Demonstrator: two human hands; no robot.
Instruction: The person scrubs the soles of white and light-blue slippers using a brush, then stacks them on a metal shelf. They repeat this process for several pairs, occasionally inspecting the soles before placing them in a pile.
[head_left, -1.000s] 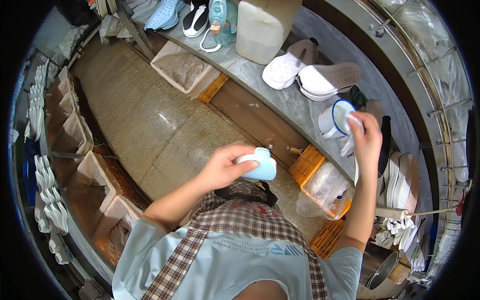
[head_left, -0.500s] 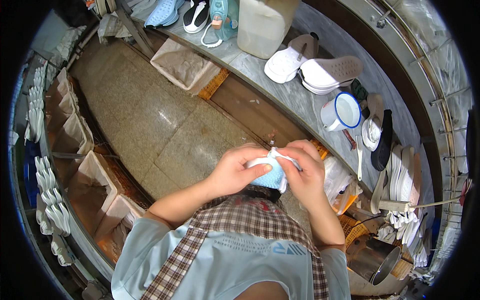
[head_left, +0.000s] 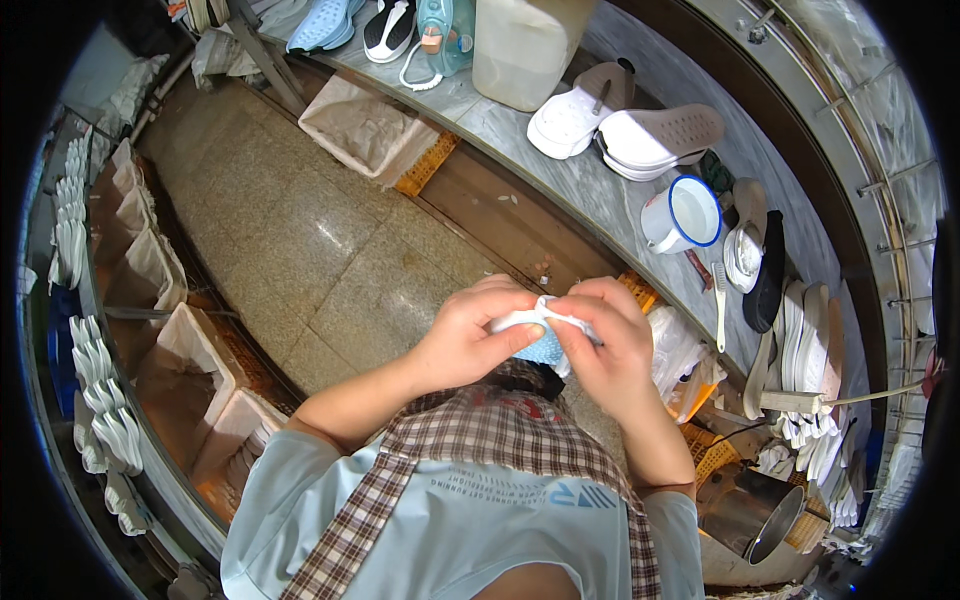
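Note:
In front of my waist both hands hold a light blue mesh piece with white edging, which looks like a shoe upper [head_left: 543, 349]. My left hand [head_left: 473, 328] is closed on its left side, thumb pressed over the white edge. My right hand [head_left: 610, 345] pinches the white edging from the other side. The fingertips of both hands nearly meet at the top, where the white edge is bunched up. Much of the blue mesh is hidden behind my fingers and the folded edge.
Along the right runs a grey marble bench [head_left: 625, 235] with white soles [head_left: 655, 140], a blue-rimmed enamel mug [head_left: 668, 222], a brush [head_left: 720, 310] and a plastic jug [head_left: 525, 55]. Lined bins [head_left: 360, 130] stand below. Racks of white soles [head_left: 95, 365] are at left; a metal pot [head_left: 745, 515] lies lower right.
The white edging has been turned and bunched between my fingers, and less of the blue mesh shows now. Both hands stay at nearly the same place.

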